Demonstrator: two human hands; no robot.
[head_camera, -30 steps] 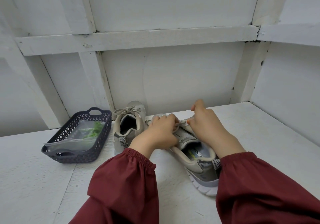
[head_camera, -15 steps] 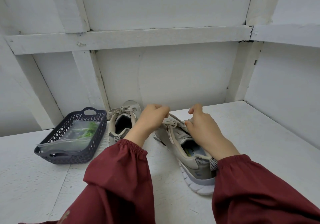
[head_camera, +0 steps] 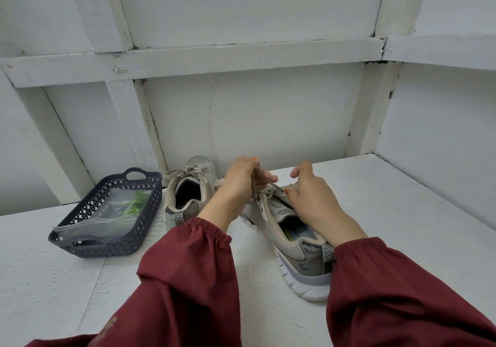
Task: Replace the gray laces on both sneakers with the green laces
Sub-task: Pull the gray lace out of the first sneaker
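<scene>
- Plastic, dark and open-weave, the basket [head_camera: 107, 247] sits at the left of the counter [head_camera: 402, 212]. It keeps a clear bag [head_camera: 107, 220] with the green laces [head_camera: 134, 204] bundled inside, close by but out of the working space. They look unopened, so the swap proper has not begun.
- Just right of the basket stands the far sneaker [head_camera: 185, 209], heel toward the person, toe by the back wall. Its tied lace [head_camera: 188, 172] sits in a bow; it seems parked there to wait its turn.
- Next, the left hand [head_camera: 239, 185] is clenched round the gray lace [head_camera: 256, 185] of the near sneaker [head_camera: 300, 255] and holds it raised and taut above the eyelets, probably to draw it free.
- The near sneaker lies angled on the counter, heel nearest the person, which turns its lacing up toward both hands.
- Furthest right, the right hand [head_camera: 314, 199] lies on this sneaker's upper with its thumb pressed by the eyelets, likely as a brace against the pull. Its fingers curve over the far side, and I cannot tell whether they clasp anything.
</scene>
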